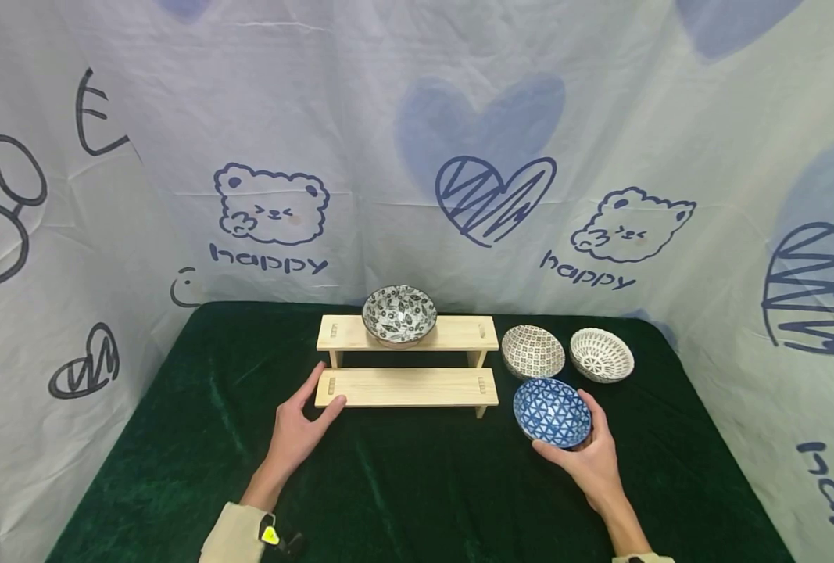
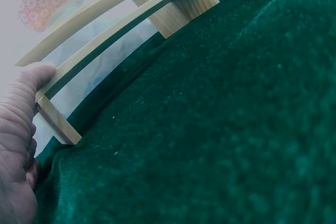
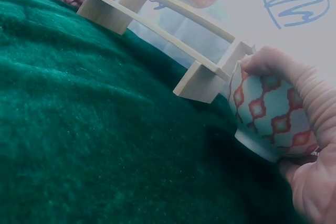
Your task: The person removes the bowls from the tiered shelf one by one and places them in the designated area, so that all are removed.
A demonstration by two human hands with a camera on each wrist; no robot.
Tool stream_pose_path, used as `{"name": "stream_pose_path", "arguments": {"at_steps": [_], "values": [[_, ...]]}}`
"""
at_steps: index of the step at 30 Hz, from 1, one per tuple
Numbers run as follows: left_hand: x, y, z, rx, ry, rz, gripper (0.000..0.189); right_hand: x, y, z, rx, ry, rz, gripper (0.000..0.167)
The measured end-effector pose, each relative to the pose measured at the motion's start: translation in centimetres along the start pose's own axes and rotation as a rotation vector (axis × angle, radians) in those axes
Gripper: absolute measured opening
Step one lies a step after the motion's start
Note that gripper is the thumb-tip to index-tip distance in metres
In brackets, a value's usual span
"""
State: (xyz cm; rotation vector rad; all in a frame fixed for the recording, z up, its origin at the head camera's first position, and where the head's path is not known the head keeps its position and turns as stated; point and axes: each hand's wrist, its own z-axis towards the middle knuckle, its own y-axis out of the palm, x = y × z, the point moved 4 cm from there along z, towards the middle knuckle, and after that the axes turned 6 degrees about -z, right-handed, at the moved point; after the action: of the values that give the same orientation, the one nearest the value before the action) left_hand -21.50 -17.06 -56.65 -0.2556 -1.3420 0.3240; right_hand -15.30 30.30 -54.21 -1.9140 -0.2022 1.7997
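My right hand grips a small bowl by its side, thumb at the near rim. Its inside has a blue and white triangle pattern; in the right wrist view the outside of the bowl carries reddish diamonds, and its foot hangs over the cloth. At the left end of a two-step wooden stand, my left hand holds the lower board between thumb and fingers. The left wrist view shows the thumb on the edge of the board. A black-and-white floral bowl sits on the upper step.
Right of the stand, a brown-checked bowl and a white bowl with a dark radial pattern stand on the dark green cloth. A white printed curtain hangs behind and at both sides.
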Motion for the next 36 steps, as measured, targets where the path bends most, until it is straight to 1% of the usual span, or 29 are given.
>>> {"name": "stream_pose_path", "arguments": {"at_steps": [6,12,18,27,32,36], "values": [[0.0,0.0,0.0,0.001,-0.001,-0.001,0.079,0.1,-0.1,0.0,-0.002,0.013,-0.012,0.115],[0.0,0.1,0.0,0.004,0.0,-0.001,0.079,0.4,0.0,-0.1,-0.028,0.027,-0.021,0.115],[-0.1,0.1,0.1,0.005,-0.001,0.002,0.079,0.5,-0.5,0.1,-0.102,0.056,-0.05,0.12],[-0.2,0.0,0.0,0.005,-0.002,0.0,0.079,0.5,-1.2,0.1,-0.206,0.113,-0.171,0.127],[-0.1,0.0,0.0,0.006,0.001,0.002,0.079,0.4,-1.4,0.1,-0.217,0.095,-0.182,0.127],[0.0,0.0,0.0,0.005,-0.002,0.001,0.08,-0.2,-1.5,0.3,-0.184,0.029,-0.153,0.123]]}}
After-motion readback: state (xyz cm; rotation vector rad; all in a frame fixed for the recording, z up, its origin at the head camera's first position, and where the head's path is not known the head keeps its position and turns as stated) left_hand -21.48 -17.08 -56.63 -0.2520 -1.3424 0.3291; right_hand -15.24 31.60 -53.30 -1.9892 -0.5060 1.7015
